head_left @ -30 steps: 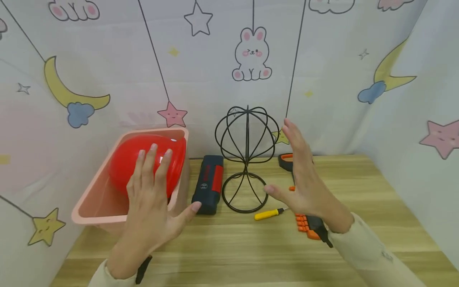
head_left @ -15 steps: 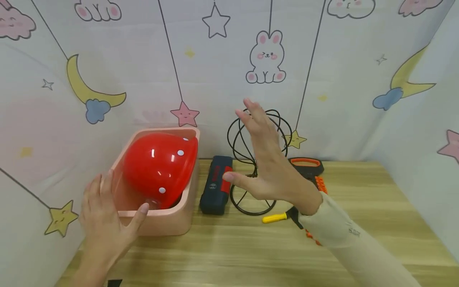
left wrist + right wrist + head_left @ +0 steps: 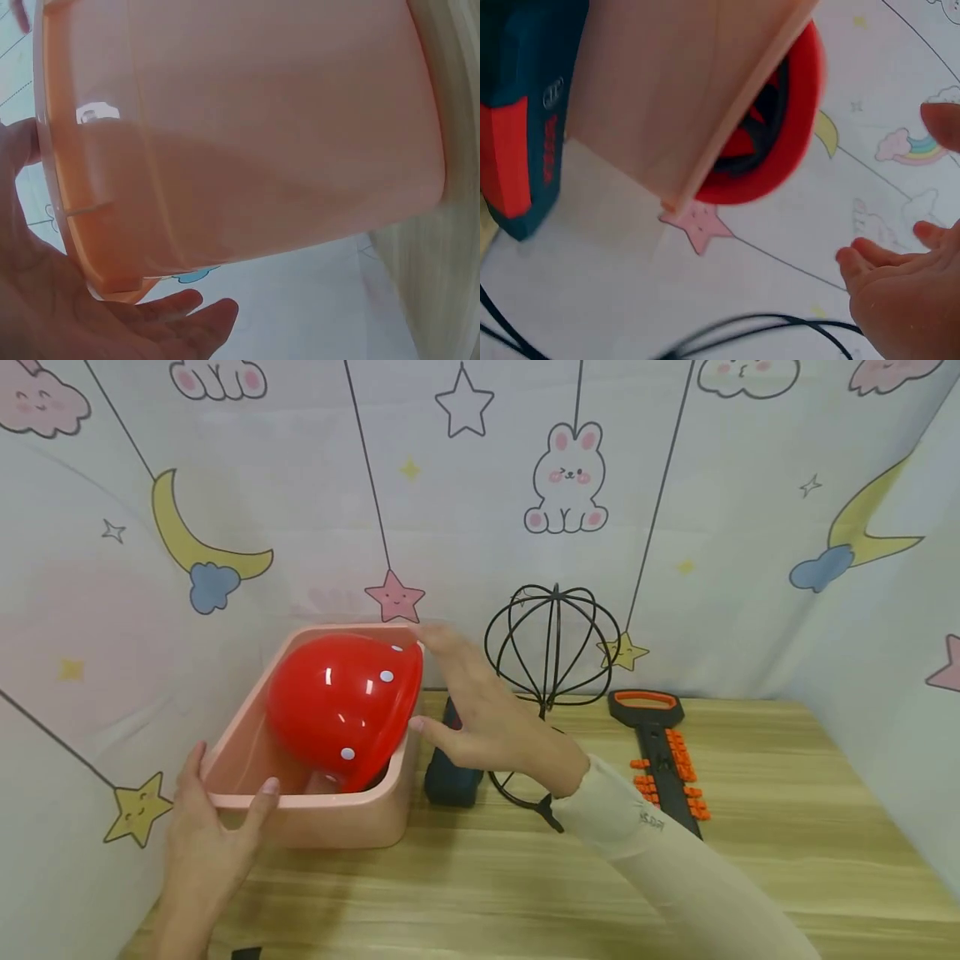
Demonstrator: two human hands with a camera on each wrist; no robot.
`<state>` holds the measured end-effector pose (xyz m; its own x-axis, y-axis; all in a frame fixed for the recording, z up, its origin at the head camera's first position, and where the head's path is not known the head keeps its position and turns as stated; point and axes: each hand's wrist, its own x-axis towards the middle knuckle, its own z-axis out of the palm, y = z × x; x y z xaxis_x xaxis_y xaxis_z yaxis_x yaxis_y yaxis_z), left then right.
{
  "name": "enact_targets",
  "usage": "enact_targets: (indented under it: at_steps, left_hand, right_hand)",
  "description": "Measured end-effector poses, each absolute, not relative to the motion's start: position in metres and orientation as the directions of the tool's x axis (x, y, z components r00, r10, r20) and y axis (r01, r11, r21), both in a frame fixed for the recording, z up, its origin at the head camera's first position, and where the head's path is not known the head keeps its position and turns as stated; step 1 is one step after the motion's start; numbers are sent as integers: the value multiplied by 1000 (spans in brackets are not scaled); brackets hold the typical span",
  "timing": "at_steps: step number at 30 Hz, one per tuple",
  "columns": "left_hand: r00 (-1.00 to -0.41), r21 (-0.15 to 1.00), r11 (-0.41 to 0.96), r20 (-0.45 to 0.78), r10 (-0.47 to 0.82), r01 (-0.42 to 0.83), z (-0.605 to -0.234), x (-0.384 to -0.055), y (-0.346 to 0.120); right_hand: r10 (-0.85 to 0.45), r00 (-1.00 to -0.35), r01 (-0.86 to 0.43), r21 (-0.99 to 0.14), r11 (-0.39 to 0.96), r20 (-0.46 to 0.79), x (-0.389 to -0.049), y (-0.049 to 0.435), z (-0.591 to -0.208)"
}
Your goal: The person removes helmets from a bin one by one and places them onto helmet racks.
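In the head view, a red hard hat (image 3: pixel 337 702) with white dots lies tilted in a pink plastic bin (image 3: pixel 322 822). My left hand (image 3: pixel 213 839) is at the bin's front left corner, thumb over the rim and fingers along the outer side. The left wrist view shows the thumb at the rim and the other fingers (image 3: pixel 206 319) extended past the corner. My right hand (image 3: pixel 487 714) hovers by the bin's right rim, thumb and fingers spread beside the hard hat's brim. In the right wrist view the hat's dark inner straps (image 3: pixel 761 135) show.
A dark blue case (image 3: pixel 450 781) with a red panel stands right of the bin, partly behind my right hand. Further right are a black wire stand (image 3: pixel 555 702) and a black handled tool (image 3: pixel 663 760) with orange clips. A patterned white curtain (image 3: pixel 480 527) hangs behind the table.
My left hand has moved from over the hard hat to the bin's front left corner. The right hand has swung left, from beside the wire stand to the bin's right rim.
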<state>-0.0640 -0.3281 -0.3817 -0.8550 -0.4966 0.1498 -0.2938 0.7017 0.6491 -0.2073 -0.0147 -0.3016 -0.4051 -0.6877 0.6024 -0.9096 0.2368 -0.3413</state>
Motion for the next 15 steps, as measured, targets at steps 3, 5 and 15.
enact_targets:
  at_steps: [3, 5, 15]
  left_hand:
    - [-865, 684, 679, 140, -482, -267, -383, -66, -334]
    - [-870, 696, 675, 150, -469, -244, -384, -67, -338]
    - [-873, 764, 619, 162, -459, -183, -394, -70, -353]
  right_hand:
    - [-690, -524, -837, -450, 311, 499, -210, -25, -309]
    - [-680, -608, -770, -515, 377, 411, -212, -31, -313]
    - [-600, -764, -551, -725, 414, 238, -224, -60, -323]
